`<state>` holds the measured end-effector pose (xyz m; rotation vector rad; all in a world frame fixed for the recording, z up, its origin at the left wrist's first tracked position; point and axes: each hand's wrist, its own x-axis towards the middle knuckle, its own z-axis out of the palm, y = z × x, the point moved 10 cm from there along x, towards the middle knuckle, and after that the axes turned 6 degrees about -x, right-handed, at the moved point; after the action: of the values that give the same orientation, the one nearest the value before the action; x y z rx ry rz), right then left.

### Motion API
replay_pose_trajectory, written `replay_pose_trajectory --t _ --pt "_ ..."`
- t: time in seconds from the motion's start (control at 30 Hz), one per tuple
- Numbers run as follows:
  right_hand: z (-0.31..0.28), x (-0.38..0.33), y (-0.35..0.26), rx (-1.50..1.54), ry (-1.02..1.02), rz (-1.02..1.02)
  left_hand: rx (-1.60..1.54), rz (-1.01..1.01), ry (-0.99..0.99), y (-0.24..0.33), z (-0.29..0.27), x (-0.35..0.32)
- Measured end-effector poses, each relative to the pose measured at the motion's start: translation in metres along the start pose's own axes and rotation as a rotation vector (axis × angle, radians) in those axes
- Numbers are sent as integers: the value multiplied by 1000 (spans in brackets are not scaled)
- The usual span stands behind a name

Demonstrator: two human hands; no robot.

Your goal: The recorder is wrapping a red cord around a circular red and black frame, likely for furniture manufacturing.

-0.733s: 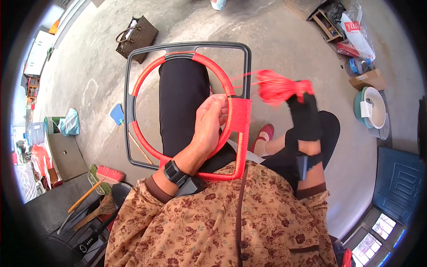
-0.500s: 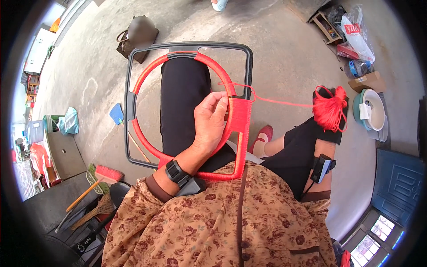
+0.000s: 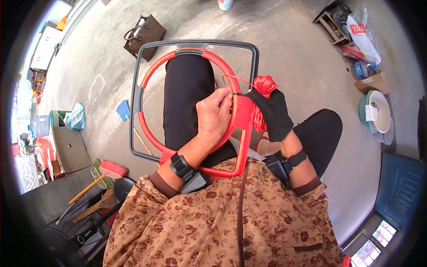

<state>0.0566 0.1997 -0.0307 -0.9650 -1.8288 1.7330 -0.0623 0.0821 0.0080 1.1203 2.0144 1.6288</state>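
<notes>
- The concrete floor (image 3: 284, 44) spreads behind everything, with a brown handbag (image 3: 147, 38) beyond the work and a red-bristled broom (image 3: 113, 168) off to the left.
- The square black frame (image 3: 138, 99) with its round inner ring lies over the black-trousered left leg (image 3: 187, 98), its lower edge against the floral jacket (image 3: 195, 218). Much of the ring, the lower right corner and the right-hand joint are wound in red; the top bar and most of the left side are bare. It sits nearly where it did a moment ago.
- The right hand (image 3: 275, 111), in a black glove, shows the main change: it was stretched well out to the right and is now back at the frame's right side. Its fingers are curled around the red cord bundle, while thumb and forefinger reach to the bare black strip above the wound joint. Whether they also grip that strip, I cannot tell.
- The left hand (image 3: 214, 113), bare, keeps its place inside the ring, thumb and fingertips pinched together on the ring's right side.
- The red cord bundle (image 3: 265, 85) shows above and below the gloved fingers, just beside the wound joint.
- The red strand (image 3: 242, 79) now crosses only a short span from ring to bundle and curves loosely at its ring end, so it seems not to be under a strong pull.
</notes>
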Motion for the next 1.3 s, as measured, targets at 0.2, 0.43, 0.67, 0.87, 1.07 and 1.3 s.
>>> replay_pose_trajectory --t 0.2,0.43,0.67,0.87,1.07,1.3 --pt "-3 -1 6 80 60 -1 -150 -166 -45 -23 7 2" --pt "-9 -16 24 159 -286 309 -567 -352 -88 -28 16 -7" --pt "-53 -31 34 79 -176 320 -684 -351 -127 -19 17 -5" --pt "-75 -53 7 684 104 242 -793 -380 -123 -27 19 -6" --pt "-55 -62 -44 683 127 100 -780 -476 -106 -34 22 -10" --pt "-37 -71 -81 820 -92 -79 -742 -490 -164 -39 30 -11"
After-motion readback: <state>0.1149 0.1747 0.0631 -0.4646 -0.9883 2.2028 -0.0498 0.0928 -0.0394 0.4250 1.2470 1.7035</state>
